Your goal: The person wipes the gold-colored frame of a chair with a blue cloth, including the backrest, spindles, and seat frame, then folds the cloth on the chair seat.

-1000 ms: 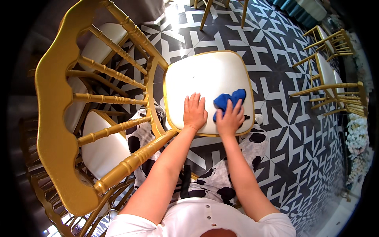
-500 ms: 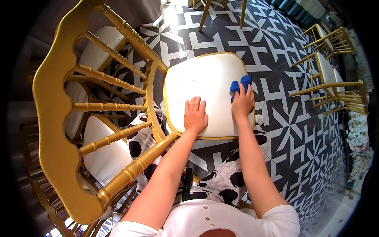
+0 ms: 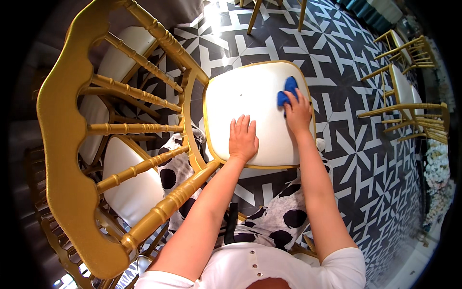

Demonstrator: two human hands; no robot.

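In front of me stands a gold chair with a white padded seat (image 3: 260,115) and a turned-spindle gold backrest (image 3: 57,120) on the left. My left hand (image 3: 244,139) lies flat on the near part of the seat, fingers stretched out, holding nothing. My right hand (image 3: 299,113) grips a bunched blue cloth (image 3: 290,88) and presses it on the right part of the seat. Some of the cloth sticks out past the fingertips. A small dark mark (image 3: 240,95) shows on the white seat, left of the cloth.
More gold chairs with white seats (image 3: 130,178) crowd behind the backrest at left. Other gold chairs (image 3: 404,86) stand along the right, near white flowers (image 3: 437,161). Chair legs (image 3: 255,17) show at the far edge. The floor (image 3: 346,139) has a black-and-white pattern.
My right hand has slid the blue cloth inward and a little away from me, off the seat's right edge. The left hand stays flat on the seat. The whole view has shifted slightly.
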